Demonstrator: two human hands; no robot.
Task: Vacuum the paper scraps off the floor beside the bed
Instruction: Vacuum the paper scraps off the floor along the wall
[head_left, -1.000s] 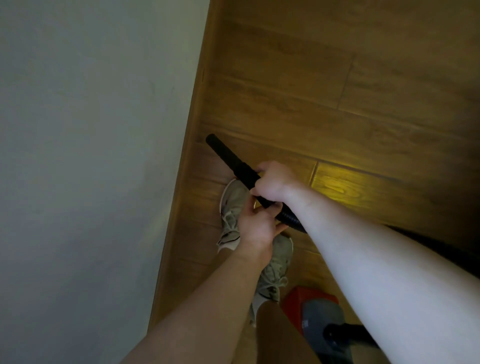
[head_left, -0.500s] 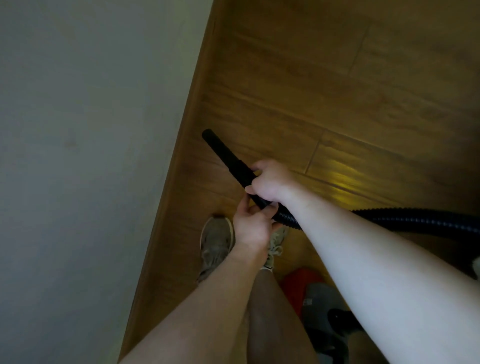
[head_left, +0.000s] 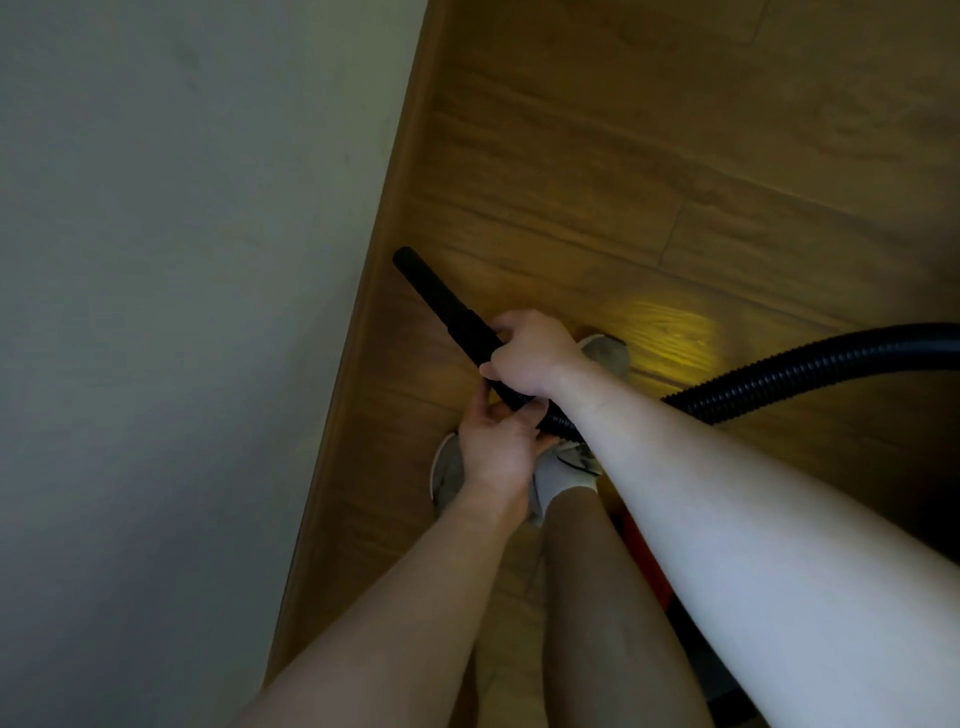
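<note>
Both hands grip the smooth black tube (head_left: 447, 306), right hand (head_left: 530, 358) just above left hand (head_left: 496, 447), the ribbed hose (head_left: 779, 371) curving away behind over wood-grain floor (head_left: 623, 156).

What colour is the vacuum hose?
Black, ribbed hose, clearest in the head view.

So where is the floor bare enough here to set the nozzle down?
Bare wooden floor lies ahead of the nozzle, right of the wall. It is crowded near both hands, the shoes and the hose.
</note>
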